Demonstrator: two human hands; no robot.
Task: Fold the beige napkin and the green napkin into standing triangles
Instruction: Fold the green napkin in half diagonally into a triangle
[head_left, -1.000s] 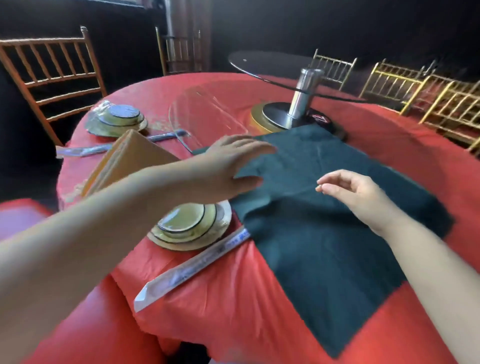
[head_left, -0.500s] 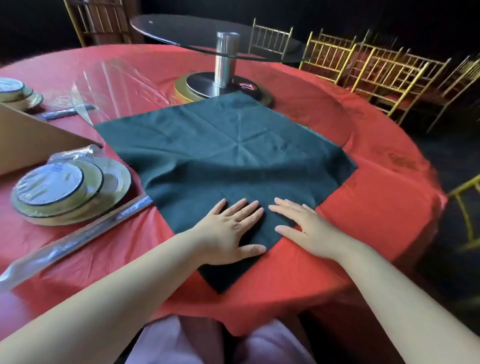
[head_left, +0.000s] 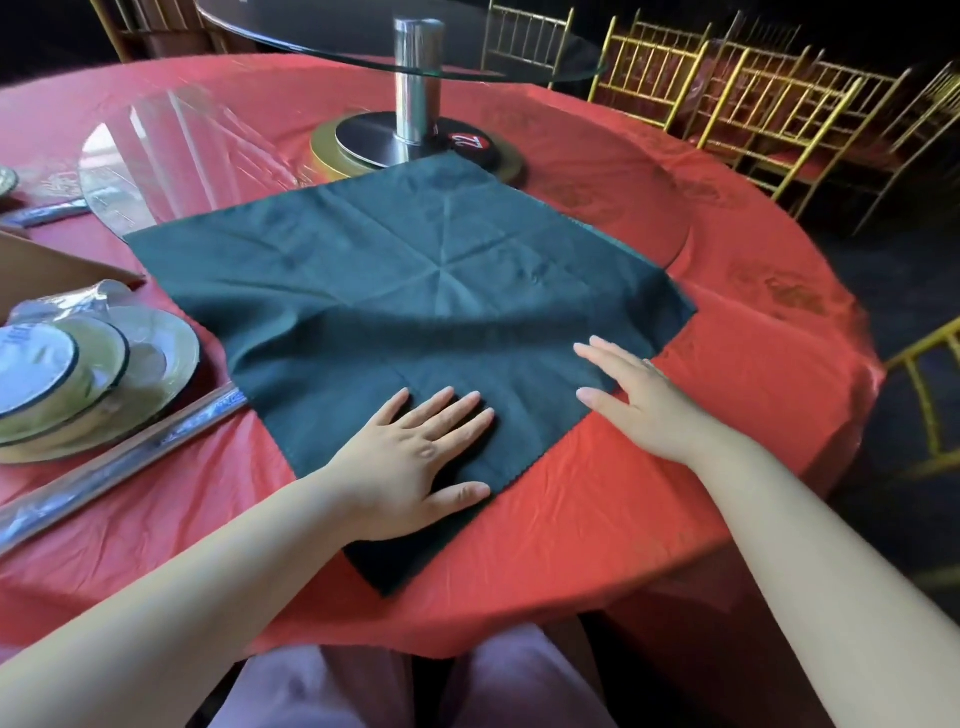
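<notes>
The dark green napkin (head_left: 405, 291) lies spread flat as a diamond on the red tablecloth (head_left: 649, 493), one corner hanging over the near edge. My left hand (head_left: 415, 457) presses flat on its near corner, fingers straight and spread. My right hand (head_left: 628, 395) rests flat on the napkin's right edge, fingers straight. The beige napkin (head_left: 47, 270) stands folded at the far left, partly cut off by the frame.
Stacked plates (head_left: 93, 374) and a wrapped chopstick sleeve (head_left: 119, 467) lie left of the napkin. A glass turntable on a metal post (head_left: 415, 83) stands behind it, with a loose glass disc (head_left: 176, 150) to its left. Gold chairs (head_left: 753, 104) line the right.
The view swung right and down. Both hands came from above the napkin's far part down onto its near corner, then slid apart, the right hand moving out to the right edge.
</notes>
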